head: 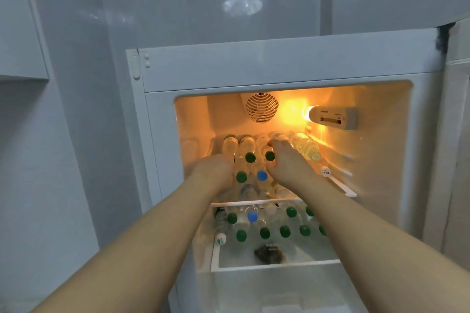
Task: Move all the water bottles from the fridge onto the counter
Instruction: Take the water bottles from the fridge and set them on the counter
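Note:
The fridge (279,68) stands open, lit orange inside. Its upper shelf (256,203) carries several clear water bottles lying on their sides, mostly green caps (250,157), one blue cap (262,175), and a yellowish bottle (306,146) at the right. Both my arms reach in. My left hand (216,169) lies on the left bottles, fingers curled down over one whose cap is hidden. My right hand (284,157) covers the top bottles in the middle, fingers curled round a green-capped bottle (270,155). Lower shelf (274,265) holds several more bottles (264,232).
A dark crumpled object (269,254) lies at the front of the lower shelf. A fan grille (262,107) and a lamp housing (333,117) sit at the back top. White wall panels stand left and above; the fridge door edge (457,134) is at the right.

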Demonstrator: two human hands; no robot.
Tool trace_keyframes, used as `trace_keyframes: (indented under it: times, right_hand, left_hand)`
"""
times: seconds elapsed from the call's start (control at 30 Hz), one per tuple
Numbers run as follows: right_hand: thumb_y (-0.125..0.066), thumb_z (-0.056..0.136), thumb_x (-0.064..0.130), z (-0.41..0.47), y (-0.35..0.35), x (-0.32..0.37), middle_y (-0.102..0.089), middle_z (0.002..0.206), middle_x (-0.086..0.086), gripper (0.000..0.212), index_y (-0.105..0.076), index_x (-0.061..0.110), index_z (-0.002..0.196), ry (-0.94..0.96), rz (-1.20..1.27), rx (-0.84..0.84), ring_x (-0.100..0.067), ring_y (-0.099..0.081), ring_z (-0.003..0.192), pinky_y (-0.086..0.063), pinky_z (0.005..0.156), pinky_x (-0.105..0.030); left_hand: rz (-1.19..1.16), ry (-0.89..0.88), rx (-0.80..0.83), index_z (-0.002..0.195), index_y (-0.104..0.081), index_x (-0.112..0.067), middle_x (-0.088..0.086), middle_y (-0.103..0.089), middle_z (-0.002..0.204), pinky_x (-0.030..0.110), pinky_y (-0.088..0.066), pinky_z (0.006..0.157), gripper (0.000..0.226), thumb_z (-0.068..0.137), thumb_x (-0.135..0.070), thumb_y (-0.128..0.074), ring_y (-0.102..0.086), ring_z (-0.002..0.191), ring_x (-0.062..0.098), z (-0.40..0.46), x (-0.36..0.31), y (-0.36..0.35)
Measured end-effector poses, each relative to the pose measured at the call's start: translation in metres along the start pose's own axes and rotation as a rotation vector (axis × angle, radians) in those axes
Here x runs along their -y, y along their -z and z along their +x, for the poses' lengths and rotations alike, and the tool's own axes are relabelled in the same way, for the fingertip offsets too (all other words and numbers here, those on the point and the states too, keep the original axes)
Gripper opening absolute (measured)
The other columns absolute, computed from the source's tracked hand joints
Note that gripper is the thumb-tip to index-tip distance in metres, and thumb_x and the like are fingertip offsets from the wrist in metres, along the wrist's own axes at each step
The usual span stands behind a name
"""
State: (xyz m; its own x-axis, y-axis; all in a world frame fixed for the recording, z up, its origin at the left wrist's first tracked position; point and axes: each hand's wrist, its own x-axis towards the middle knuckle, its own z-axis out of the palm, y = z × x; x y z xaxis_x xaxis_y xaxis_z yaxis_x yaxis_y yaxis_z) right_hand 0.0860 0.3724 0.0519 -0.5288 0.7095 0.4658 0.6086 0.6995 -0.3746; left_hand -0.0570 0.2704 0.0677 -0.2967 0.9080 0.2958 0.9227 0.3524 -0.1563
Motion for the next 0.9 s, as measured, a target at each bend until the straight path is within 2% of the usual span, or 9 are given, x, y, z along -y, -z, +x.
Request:
trace_keyframes:
  times: [0.1, 0.2, 0.33, 0.47, 0.53, 0.7, 0.9]
  right_hand:
    - [-0.054, 0.092, 0.018, 0.035, -0.024, -0.005, -0.051, 0.134, -0.01, 0.049, -0.043, 0.014, 0.139, 0.092, -0.157, -0.022, -0.03, -0.053, 0.117, -0.046, 0.097, -0.041]
    - [-0.051, 0.092, 0.02, 0.059, -0.045, -0.01, -0.055, 0.128, -0.009, 0.045, -0.046, 0.013, 0.136, 0.163, -0.382, -0.062, -0.031, -0.05, 0.118, -0.037, 0.1, -0.043]
    - [-0.054, 0.092, 0.029, 0.097, -0.067, -0.015, -0.055, 0.128, -0.008, 0.047, -0.043, 0.013, 0.134, 0.178, -0.449, -0.017, -0.031, -0.047, 0.121, -0.031, 0.103, -0.041]
    - [-0.055, 0.093, 0.038, 0.116, -0.083, -0.018, -0.053, 0.133, -0.009, 0.054, -0.038, 0.014, 0.138, 0.191, -0.492, 0.04, -0.031, -0.043, 0.127, -0.027, 0.109, -0.042]
    - [-0.055, 0.094, 0.037, 0.126, -0.094, -0.022, -0.053, 0.133, -0.01, 0.056, -0.034, 0.013, 0.141, 0.19, -0.526, 0.049, -0.032, -0.043, 0.128, -0.025, 0.111, -0.042]
    - [-0.05, 0.096, 0.027, 0.141, -0.108, -0.032, -0.061, 0.124, -0.013, 0.055, -0.03, 0.009, 0.144, 0.271, -0.633, -0.046, -0.034, -0.05, 0.118, -0.032, 0.104, -0.041]
    - [-0.057, 0.095, 0.029, 0.149, -0.118, -0.041, -0.064, 0.121, -0.013, 0.066, -0.024, 0.01, 0.149, 0.31, -0.679, -0.102, -0.034, -0.054, 0.114, -0.042, 0.095, -0.039]
  left_hand:
    - [0.054, 0.021, 0.006, 0.121, -0.048, -0.013, 0.004, -0.062, 0.1, 0.034, -0.051, 0.069, 0.026, 0.096, -0.02, -0.051, -0.059, 0.084, 0.019, 0.036, 0.007, -0.012]
    - [0.143, 0.025, 0.011, 0.117, -0.05, -0.016, 0.001, -0.058, 0.094, 0.032, -0.045, 0.071, 0.022, 0.096, -0.023, -0.048, -0.056, 0.081, 0.016, 0.059, 0.016, -0.027]
    - [0.235, 0.076, -0.033, 0.11, -0.053, -0.016, 0.001, -0.061, 0.094, 0.031, -0.039, 0.07, 0.016, 0.098, -0.025, -0.048, -0.056, 0.081, 0.018, 0.095, 0.022, -0.045]
    - [0.268, 0.118, -0.028, 0.108, -0.056, -0.018, 0.003, -0.065, 0.101, 0.038, -0.04, 0.084, 0.019, 0.096, -0.032, -0.053, -0.061, 0.093, 0.024, 0.122, 0.022, -0.066]
    - [0.291, 0.131, -0.025, 0.109, -0.058, -0.018, 0.004, -0.065, 0.104, 0.039, -0.04, 0.087, 0.022, 0.097, -0.036, -0.052, -0.061, 0.097, 0.025, 0.136, 0.025, -0.08]
    - [0.35, 0.157, -0.07, 0.119, -0.052, -0.011, 0.011, -0.064, 0.113, 0.044, -0.043, 0.092, 0.038, 0.098, -0.042, -0.045, -0.06, 0.104, 0.031, 0.157, 0.025, -0.096]
    - [0.328, 0.16, -0.176, 0.115, -0.053, -0.008, 0.014, -0.064, 0.112, 0.043, -0.043, 0.089, 0.029, 0.1, -0.028, -0.039, -0.061, 0.102, 0.031, 0.164, 0.023, -0.105]
